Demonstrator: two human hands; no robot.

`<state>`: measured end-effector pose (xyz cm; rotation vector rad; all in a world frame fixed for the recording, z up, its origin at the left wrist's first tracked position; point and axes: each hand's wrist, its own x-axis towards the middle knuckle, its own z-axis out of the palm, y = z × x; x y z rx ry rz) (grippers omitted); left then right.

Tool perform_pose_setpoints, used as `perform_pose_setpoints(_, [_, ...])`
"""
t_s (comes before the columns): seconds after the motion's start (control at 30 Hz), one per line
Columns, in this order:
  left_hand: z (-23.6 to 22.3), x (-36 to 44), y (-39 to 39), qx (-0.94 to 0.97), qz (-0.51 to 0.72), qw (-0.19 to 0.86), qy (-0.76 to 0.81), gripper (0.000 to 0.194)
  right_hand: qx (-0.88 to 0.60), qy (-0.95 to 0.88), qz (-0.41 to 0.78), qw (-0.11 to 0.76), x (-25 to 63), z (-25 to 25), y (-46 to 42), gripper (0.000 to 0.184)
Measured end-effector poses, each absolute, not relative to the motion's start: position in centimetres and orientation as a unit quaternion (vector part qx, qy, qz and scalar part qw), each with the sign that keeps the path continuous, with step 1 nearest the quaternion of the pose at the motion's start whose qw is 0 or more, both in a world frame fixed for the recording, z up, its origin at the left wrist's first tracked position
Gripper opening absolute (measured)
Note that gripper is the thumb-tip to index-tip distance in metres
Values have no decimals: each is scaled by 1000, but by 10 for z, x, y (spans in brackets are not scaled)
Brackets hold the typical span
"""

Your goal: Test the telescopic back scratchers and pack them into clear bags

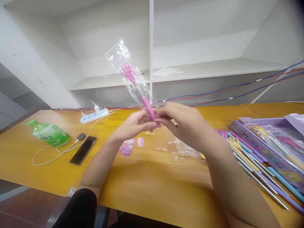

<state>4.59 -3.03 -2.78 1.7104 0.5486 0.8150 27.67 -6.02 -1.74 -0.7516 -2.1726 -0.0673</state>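
A pink back scratcher (148, 108) with a hand-shaped head and a metal shaft sits tilted inside a clear plastic bag (121, 52). My left hand (136, 125) is closed round the lower end of its handle. From the right, my right hand (181, 123) pinches the same bottom end, where the bag's edge is hard to make out. Below the hands lie a stack of small printed cards (127, 147) and one single card (140, 142). Several empty clear bags (181, 150) are spread beneath my right hand.
At right are several loose back scratchers (258, 161) and a purple display box (268, 148) holding bagged ones. At left are a green bottle (49, 133), a phone (83, 151), a white cable and a power strip (94, 116). White shelving (201, 71) stands behind the table.
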Motion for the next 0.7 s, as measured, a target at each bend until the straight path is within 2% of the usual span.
perform_pose_setpoints(0.17, [-25,49,-33,739,361,511,249,24,-306,-863,-35,401,277,-20,-57,14])
perform_pose_setpoints(0.53, [-25,52,-36,746,386,465,280,24,-303,-853,-23,423,276,-18,-54,3])
perform_pose_setpoints(0.7, [-25,52,-35,744,408,453,274,22,-325,-836,-30,442,276,-18,-53,16])
